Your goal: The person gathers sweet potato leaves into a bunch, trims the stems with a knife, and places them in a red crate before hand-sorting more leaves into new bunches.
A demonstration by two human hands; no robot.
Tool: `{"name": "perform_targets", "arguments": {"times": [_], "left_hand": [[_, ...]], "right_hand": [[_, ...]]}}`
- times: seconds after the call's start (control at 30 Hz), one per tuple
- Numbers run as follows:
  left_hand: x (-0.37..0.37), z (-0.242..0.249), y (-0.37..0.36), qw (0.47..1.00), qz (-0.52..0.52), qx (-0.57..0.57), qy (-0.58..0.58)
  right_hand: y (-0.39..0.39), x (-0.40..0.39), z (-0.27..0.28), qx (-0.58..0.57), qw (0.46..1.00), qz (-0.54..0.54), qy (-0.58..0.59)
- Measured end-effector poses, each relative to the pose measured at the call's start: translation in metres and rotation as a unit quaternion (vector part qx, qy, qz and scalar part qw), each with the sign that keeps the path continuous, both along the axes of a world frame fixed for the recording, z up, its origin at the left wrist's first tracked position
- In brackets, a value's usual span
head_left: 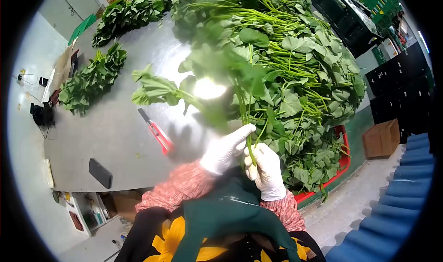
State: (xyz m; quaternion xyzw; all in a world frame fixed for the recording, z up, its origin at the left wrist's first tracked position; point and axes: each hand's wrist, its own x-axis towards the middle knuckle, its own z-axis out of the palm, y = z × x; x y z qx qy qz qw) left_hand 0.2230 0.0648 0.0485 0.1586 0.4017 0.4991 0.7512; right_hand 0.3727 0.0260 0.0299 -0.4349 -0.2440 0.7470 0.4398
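My left hand [224, 152], in a white glove, has its fingers closed around a small bunch of leafy green stems [242, 106]. Just below and to the right, my gloved right hand [268, 173] pinches the stems near their lower ends. The bunch stands roughly upright, its leaves blurred at the top. A large heap of leafy greens [295, 54] with long stems lies beyond and to the right of my hands. On the metal table [124, 142] to the left is a red utility knife [159, 135] with its dark end pointing away from me.
Two sorted rows of greens lie at left, a nearer bundle [94, 81] and a farther bundle [131, 18]. A dark phone [100, 173] rests near the table's front edge. A red basket [345, 159] holds greens at right, beside a cardboard box [382, 138] and black crates [398, 79].
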Motion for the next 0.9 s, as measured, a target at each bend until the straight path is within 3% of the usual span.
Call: {"name": "perform_targets", "arguments": {"times": [0.1,0.2,0.23,0.27,0.3,0.4,0.43,0.57,0.63,0.67,0.73,0.77,0.8,0.83,0.87,0.9], "left_hand": [[-0.002,-0.012,0.0,1.0,0.002,-0.001,0.011],[-0.002,-0.017,-0.001,0.997,0.026,0.021,0.067],[-0.005,-0.012,0.002,0.998,0.029,0.021,0.049],[-0.01,-0.013,0.005,0.999,0.019,0.028,0.034],[-0.011,-0.013,0.006,0.999,0.006,0.035,0.018],[0.003,-0.015,0.003,0.996,-0.062,0.048,0.053],[0.005,-0.015,0.0,0.993,-0.112,0.021,0.02],[0.016,-0.012,-0.007,0.984,-0.171,0.031,0.039],[0.015,-0.015,-0.008,0.987,-0.152,0.023,0.05],[0.012,-0.013,-0.007,0.99,-0.139,0.009,0.025],[0.007,-0.016,-0.003,0.992,-0.124,0.029,0.02],[0.004,-0.015,-0.001,0.991,-0.124,0.039,0.017],[0.003,-0.015,0.0,0.99,-0.138,0.035,0.014],[0.003,-0.015,0.0,0.988,-0.152,0.029,0.009],[0.002,-0.014,0.0,0.985,-0.169,0.024,0.004],[0.003,-0.013,0.0,0.983,-0.182,0.031,0.008]], "right_hand": [[-0.001,0.0,-0.01,0.148,0.969,-0.143,-0.136],[0.016,0.034,0.001,0.151,0.904,-0.392,-0.081],[0.021,0.06,-0.005,0.151,0.887,-0.423,-0.11],[0.027,0.094,-0.023,0.146,0.89,-0.431,-0.029],[0.031,0.118,-0.032,0.167,0.912,-0.365,0.087],[0.032,0.062,0.015,0.157,0.939,-0.3,-0.055],[0.03,0.06,0.018,0.137,0.97,-0.17,-0.11],[0.03,0.028,0.015,0.144,0.978,-0.03,-0.151],[0.029,0.025,0.021,0.136,0.958,-0.061,-0.244],[0.029,0.028,0.005,0.221,0.946,-0.158,-0.176],[0.035,0.048,0.005,0.328,0.869,-0.24,-0.282],[0.037,0.073,-0.009,0.275,0.907,-0.314,-0.043],[0.039,0.101,-0.012,0.194,0.891,-0.379,0.158],[0.039,0.142,-0.029,0.18,0.846,-0.363,0.346],[0.038,0.175,-0.045,0.176,0.807,-0.37,0.425],[0.032,0.193,-0.042,0.146,0.804,-0.334,0.47]]}}
